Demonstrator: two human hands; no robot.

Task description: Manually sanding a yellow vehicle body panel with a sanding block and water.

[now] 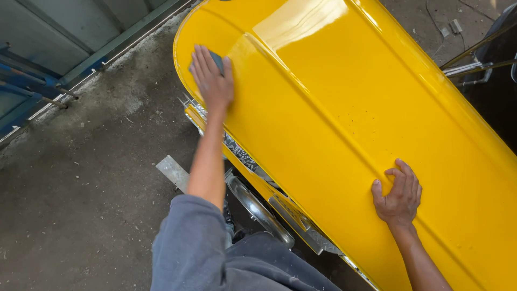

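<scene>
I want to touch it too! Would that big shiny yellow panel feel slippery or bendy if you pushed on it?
Probably slippery: the yellow panel is glossy and mirrors the light. Likely stiff, since both the left hand, with a dark pad under it, and the right hand rest on it without any visible dent.

Dusty concrete floor [81, 188], blue metal bars [27, 86]
</scene>
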